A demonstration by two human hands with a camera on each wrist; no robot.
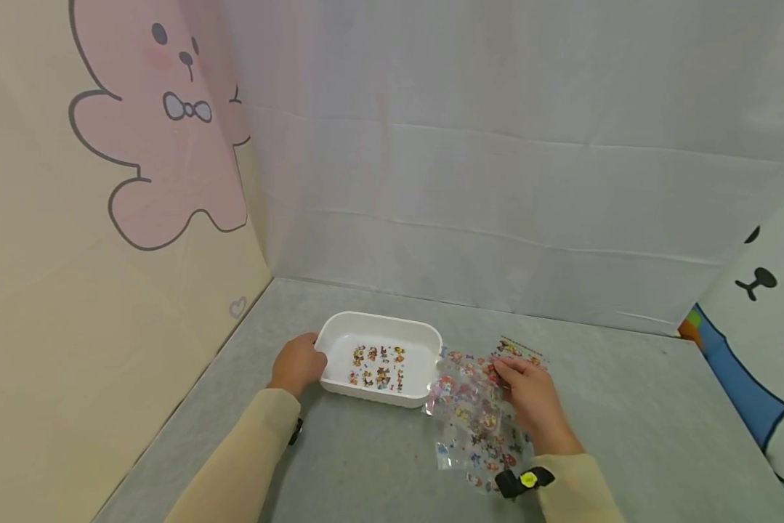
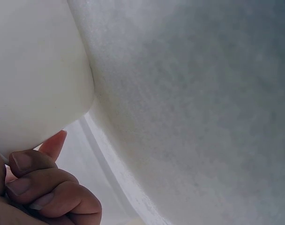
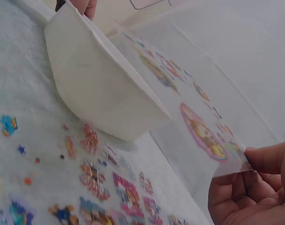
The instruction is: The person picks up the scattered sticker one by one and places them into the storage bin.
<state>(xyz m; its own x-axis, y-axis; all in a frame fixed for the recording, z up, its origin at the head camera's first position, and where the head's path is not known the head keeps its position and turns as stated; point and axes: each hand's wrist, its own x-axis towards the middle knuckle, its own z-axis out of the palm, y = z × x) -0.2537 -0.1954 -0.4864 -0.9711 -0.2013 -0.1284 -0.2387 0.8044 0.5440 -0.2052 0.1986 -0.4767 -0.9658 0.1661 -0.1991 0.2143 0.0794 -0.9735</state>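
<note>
A white plastic tray (image 1: pixel 422 363) sits on the table with a sheet of small cartoon stickers (image 1: pixel 381 369) lying flat inside. My left hand (image 1: pixel 298 365) grips the tray's left end; in the left wrist view its fingers (image 2: pixel 70 199) curl beside the tray wall (image 2: pixel 39 79). To the right of the tray, my right hand (image 1: pixel 535 403) pinches a clear sticker sheet (image 3: pixel 201 133) between thumb and fingers at one edge. That sheet hangs tilted near the tray's right end. Beneath it, more clear sticker sheets (image 1: pixel 486 454) overlap on the table, partly hidden by the right hand.
Another printed sheet (image 1: pixel 521 350) lies just behind the right hand. The grey table (image 1: pixel 660 421) meets a white cloth wall (image 1: pixel 496 181) at the back. A cream wall with a pink bear (image 1: pixel 169 167) stands on the left, and a printed cartoon panel (image 1: pixel 758 349) on the right.
</note>
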